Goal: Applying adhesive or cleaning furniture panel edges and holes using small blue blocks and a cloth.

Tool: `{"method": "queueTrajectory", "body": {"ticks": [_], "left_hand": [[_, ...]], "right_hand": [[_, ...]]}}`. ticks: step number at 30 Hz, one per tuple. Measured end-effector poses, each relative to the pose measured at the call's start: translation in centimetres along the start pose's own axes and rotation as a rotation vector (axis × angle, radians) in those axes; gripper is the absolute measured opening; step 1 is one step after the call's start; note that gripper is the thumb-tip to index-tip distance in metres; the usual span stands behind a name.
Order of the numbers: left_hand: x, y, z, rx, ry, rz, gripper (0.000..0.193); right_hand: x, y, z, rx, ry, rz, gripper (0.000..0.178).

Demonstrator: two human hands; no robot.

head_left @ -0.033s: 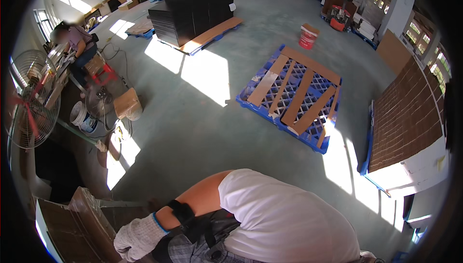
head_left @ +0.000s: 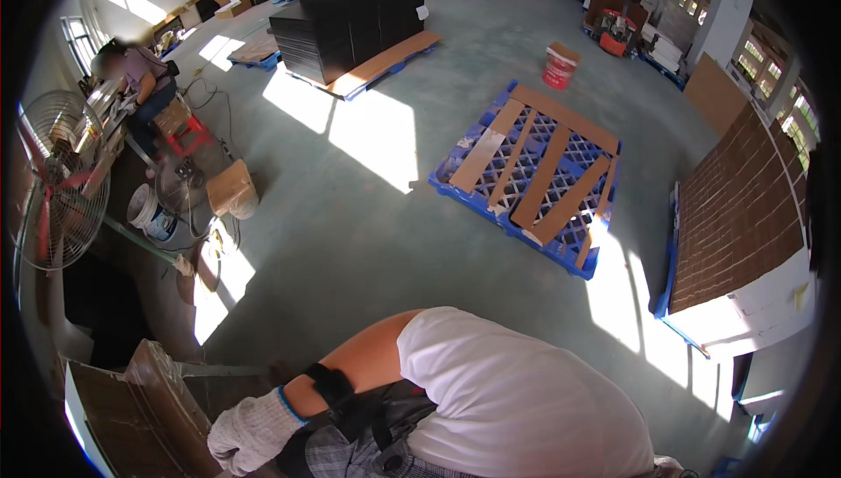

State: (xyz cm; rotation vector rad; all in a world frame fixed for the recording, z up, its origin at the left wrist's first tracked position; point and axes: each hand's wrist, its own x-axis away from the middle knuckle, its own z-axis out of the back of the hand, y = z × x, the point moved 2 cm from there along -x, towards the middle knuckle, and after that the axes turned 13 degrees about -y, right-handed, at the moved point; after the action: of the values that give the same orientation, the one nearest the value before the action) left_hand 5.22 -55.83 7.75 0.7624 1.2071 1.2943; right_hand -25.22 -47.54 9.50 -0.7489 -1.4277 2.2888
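My right hand (head_left: 254, 434), in a whitish knit glove with a blue cuff, is low at the left. Its fingers are curled and closed; whatever they may hold is hidden below the lower edge. A black band (head_left: 330, 385) wraps the forearm. Beneath the arm shows a grey plaid apron (head_left: 350, 447), and a white shirt (head_left: 526, 399) fills the lower middle. Nearest the glove, to its left, stands a brown stack (head_left: 162, 399) that looks like cardboard under clear wrap. My left hand is out of view.
A blue pallet (head_left: 561, 257) with cardboard strips lies ahead, a red bucket (head_left: 561, 68) behind it. Black stacked sheets (head_left: 350, 22) stand farther back. Left are a caged fan (head_left: 61, 180), a white bucket (head_left: 151, 213) and a seated person (head_left: 149, 79). Brown stacks (head_left: 740, 206) stand right.
The fan's blades have turned. A distant person at the top has shifted slightly. My right hand and arm stay practically where they were.
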Motion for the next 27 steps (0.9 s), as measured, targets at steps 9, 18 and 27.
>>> {"method": "queueTrajectory", "body": {"ticks": [9, 18, 27], "left_hand": [[-2.0, -1.7, 2.1, 0.036, 0.002, 0.027, 0.034], [-3.9, -3.3, 3.1, 0.075, -0.012, 0.053, 0.036], [-5.9, -3.9, 3.5, 0.106, -0.016, 0.063, 0.038]], "right_hand": [[-1.9, 1.3, -1.4, -0.062, -0.092, 0.0, 0.024], [-1.9, 2.2, -2.1, -0.135, -0.139, -0.049, 0.024], [-2.9, 3.7, -2.8, -0.163, -0.169, -0.058, 0.023]]}}
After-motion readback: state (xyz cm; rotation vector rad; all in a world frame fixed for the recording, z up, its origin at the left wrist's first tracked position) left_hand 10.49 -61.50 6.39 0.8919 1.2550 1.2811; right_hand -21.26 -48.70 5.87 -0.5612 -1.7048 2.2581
